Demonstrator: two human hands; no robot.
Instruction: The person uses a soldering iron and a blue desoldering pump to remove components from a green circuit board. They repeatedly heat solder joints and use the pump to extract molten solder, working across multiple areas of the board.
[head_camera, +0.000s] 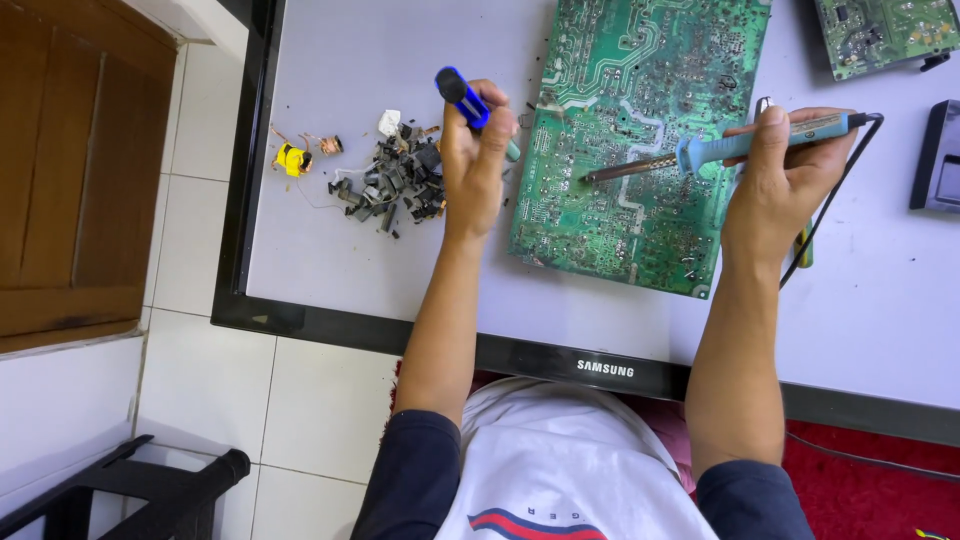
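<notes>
green circuit board (640, 150), right hand (775, 190) gripping soldering iron (720, 150), left hand (472, 165) gripping blue tool (462, 97)

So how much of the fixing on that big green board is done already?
Done: a pile of small dark removed parts and a yellow coil piece lie on the white surface. In hand: the right hand holds a blue-handled soldering iron to the large green circuit board; the left hand grips a blue pump tool. Left: I cannot tell how many parts remain.
</notes>
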